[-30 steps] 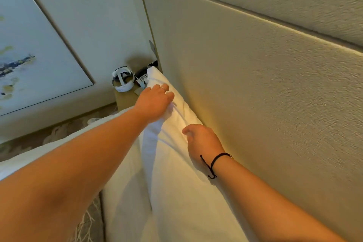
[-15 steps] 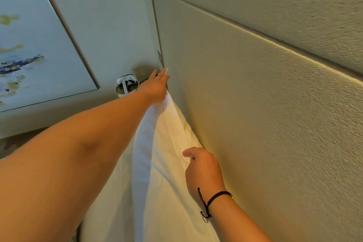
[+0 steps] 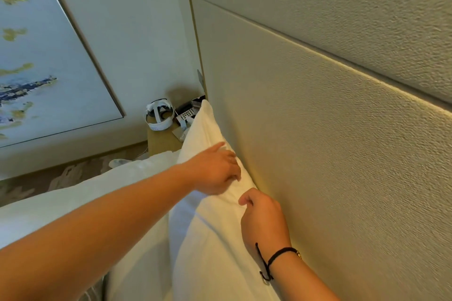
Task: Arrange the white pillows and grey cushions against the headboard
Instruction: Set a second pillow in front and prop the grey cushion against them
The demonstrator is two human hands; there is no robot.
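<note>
A white pillow (image 3: 210,239) stands on edge against the padded headboard (image 3: 318,154), its far corner pointing toward 12 o'clock. The left hand (image 3: 215,171) lies on its top edge, fingers loosely curled; the right hand (image 3: 263,222) pinches the fabric at 5 o'clock of it. A bedside table (image 3: 161,142) sits beyond.

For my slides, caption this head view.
Both hands, left hand and right hand, set a white pillow against the headboard.

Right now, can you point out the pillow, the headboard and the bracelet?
pillow (image 3: 210,252): head view, on its white front face.
headboard (image 3: 318,154): head view, on the textured lower panel.
bracelet (image 3: 278,253): head view, on the black cord around the right wrist.
</note>
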